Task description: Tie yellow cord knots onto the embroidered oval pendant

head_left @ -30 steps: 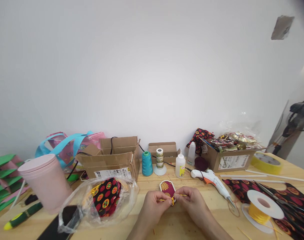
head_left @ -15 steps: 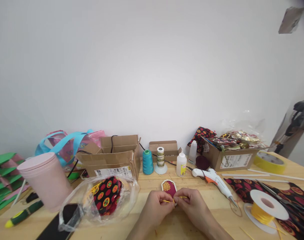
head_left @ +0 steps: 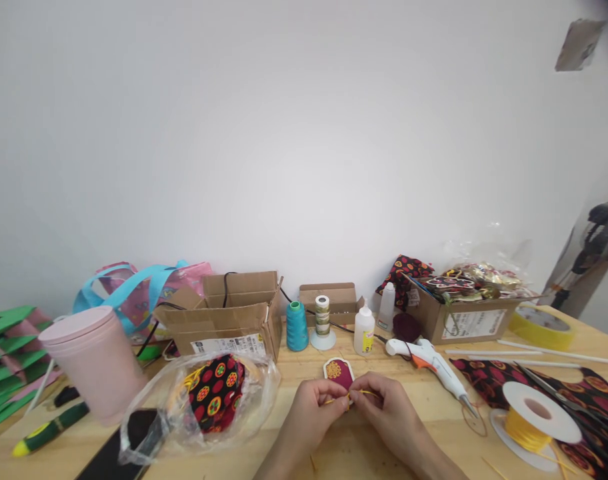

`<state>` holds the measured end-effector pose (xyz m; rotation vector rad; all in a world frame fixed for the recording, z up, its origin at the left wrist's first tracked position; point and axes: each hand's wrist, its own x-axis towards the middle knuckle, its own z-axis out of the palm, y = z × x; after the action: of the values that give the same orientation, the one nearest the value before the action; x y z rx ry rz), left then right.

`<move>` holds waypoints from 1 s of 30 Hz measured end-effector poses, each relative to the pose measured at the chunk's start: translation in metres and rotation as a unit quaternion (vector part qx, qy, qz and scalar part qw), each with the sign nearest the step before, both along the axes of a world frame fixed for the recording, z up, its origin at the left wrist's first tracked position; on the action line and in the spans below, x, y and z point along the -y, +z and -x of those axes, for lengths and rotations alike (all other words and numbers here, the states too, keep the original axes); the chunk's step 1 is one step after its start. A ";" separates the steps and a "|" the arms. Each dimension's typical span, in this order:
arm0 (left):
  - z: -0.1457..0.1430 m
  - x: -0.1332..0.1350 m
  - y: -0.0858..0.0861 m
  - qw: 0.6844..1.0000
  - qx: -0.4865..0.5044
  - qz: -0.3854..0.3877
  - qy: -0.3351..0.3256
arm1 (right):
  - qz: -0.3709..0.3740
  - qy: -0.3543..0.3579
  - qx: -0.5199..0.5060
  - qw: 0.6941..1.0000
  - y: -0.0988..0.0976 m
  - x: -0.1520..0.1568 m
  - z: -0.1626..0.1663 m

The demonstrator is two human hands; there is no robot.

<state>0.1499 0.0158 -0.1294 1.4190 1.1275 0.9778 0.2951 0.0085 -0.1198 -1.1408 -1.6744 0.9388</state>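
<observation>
Both my hands meet low in the middle of the view, fingertips nearly touching. My left hand [head_left: 320, 408] pinches a thin yellow cord [head_left: 368, 392], and my right hand [head_left: 383, 404] pinches the same cord from the other side. Just beyond the fingertips is a small dark-red fabric piece [head_left: 341, 375] with a pale scalloped border and a gold flower pattern. The fingers hide its near end, so I cannot tell how the cord joins it.
To the right lie a glue gun [head_left: 429, 363], a spool of yellow cord [head_left: 539, 413], patterned fabric [head_left: 479, 380] and scissors. Behind stand a teal thread cone [head_left: 297, 327], a glue bottle [head_left: 364, 331] and cardboard boxes [head_left: 224, 321]. A plastic bag [head_left: 257, 400] and pink canister [head_left: 91, 367] are left.
My fingertips have shifted slightly around the yellow cord and stay close together. The whole view has moved a little; the things on the table keep their places.
</observation>
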 end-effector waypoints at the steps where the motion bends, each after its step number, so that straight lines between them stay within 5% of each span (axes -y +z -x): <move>1: 0.000 0.000 -0.001 1.000 0.000 0.001 0.000 | -0.002 0.000 0.007 1.000 0.000 0.000 0.000; 8: -0.002 0.000 -0.003 1.000 -0.013 -0.011 0.012 | -0.017 -0.037 0.071 0.997 -0.010 -0.003 -0.003; 30: -0.001 0.001 0.005 0.999 -0.025 -0.006 0.041 | 0.028 -0.006 -0.032 0.999 -0.002 0.000 -0.003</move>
<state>0.1510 0.0151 -0.1247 1.4223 1.2269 1.0126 0.2978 0.0089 -0.1215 -1.1443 -1.5972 1.0089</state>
